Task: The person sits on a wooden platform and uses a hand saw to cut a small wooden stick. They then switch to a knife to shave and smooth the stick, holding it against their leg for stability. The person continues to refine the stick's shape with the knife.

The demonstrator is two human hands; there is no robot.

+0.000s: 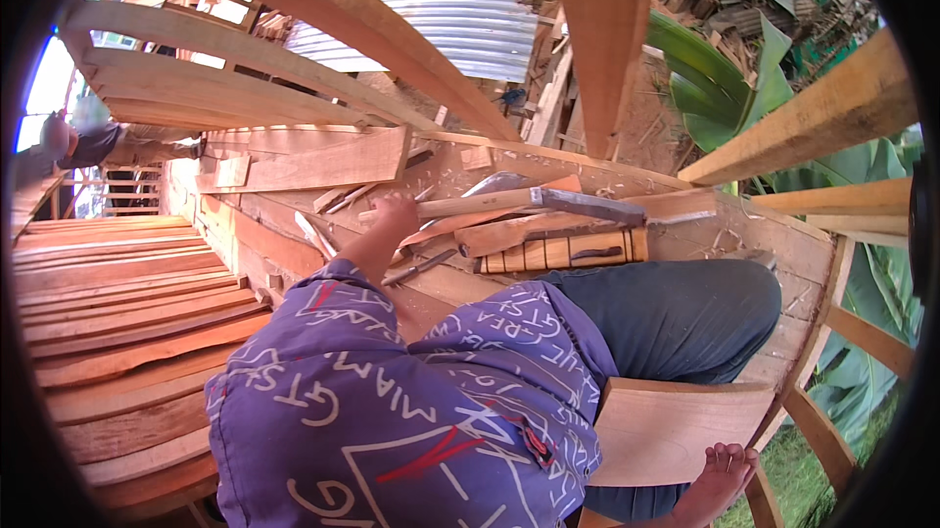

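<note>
Shaving-strewn plank floor (798,278), left hand (397,211) fingers curled round wooden-handled tool (501,201), black-banded block (534,254) near tool, white-lettered purple shirt (392,401), right hand hidden, cannot tell finger state

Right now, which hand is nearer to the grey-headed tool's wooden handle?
Left. The left hand appears closed around the wooden handle, near its end; the right hand is not visible.
</note>
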